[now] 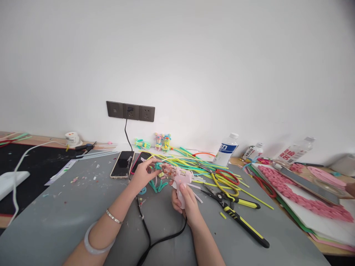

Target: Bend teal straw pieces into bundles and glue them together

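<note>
My right hand [186, 203] is wrapped round the handle of a pale pink hot glue gun [184, 176], whose grimy nozzle end points left. A black cord runs from the handle toward the near edge. Close to the nozzle, my left hand [144, 173] pinches a small teal pipe cleaner piece [158, 166]; its exact shape is partly hidden by the fingers. Just below the nozzle lie bent teal pipe cleaners [158, 186] on the grey mat [111, 210].
Yellow-handled pliers [238, 218], red-and-yellow scissors [222, 179] and loose pipe cleaners [191, 157] lie to the right. Two phones, one black-screened [122, 164], rest behind my left hand. Small pipe cleaner figures [162, 142] and a bottle [226, 149] stand by the wall. Pink braided material [305, 199] lies far right.
</note>
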`<state>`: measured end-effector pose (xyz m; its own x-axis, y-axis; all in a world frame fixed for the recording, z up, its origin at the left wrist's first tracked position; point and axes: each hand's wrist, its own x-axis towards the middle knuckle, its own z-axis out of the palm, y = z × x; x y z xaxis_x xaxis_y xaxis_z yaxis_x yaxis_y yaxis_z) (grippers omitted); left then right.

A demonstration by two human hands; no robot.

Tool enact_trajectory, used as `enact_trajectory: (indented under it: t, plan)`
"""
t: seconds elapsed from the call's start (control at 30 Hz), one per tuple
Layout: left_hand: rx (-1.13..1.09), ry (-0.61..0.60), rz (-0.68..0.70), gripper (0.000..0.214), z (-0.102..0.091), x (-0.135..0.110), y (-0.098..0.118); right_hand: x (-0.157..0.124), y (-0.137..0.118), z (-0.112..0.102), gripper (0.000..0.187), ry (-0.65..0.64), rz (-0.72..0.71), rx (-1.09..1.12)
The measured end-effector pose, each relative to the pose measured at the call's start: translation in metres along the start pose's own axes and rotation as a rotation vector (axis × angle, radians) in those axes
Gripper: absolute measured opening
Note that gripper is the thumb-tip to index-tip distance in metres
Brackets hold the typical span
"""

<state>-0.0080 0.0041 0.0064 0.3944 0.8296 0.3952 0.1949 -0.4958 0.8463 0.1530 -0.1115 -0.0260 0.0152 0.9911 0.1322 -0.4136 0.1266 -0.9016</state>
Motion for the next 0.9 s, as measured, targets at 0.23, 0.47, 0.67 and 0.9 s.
enact_trajectory:
  t: [0.23, 0.47, 0.67, 0.9]
  plan:
    - [0.006, -0.024, -0.004, 0.029, 0.0006, -0.0004, -0.0017, 0.0023, 0.0052, -0.0029, 0.044, -0.02, -0.01, -0.025]
    - [-0.01, -0.008, -0.013, 0.029, 0.0014, 0.001, -0.0032, 0.0036, 0.0067, -0.0044, 0.045, -0.022, -0.019, -0.044]
    - [-0.025, 0.023, -0.025, 0.031, 0.0004, 0.0013, -0.0029, 0.0014, 0.0024, -0.0024, 0.046, -0.004, -0.014, -0.037]
    - [-0.065, 0.054, -0.038, 0.033, -0.0005, 0.0014, -0.006, 0.0014, -0.0001, -0.0013, 0.045, 0.051, -0.048, -0.013]
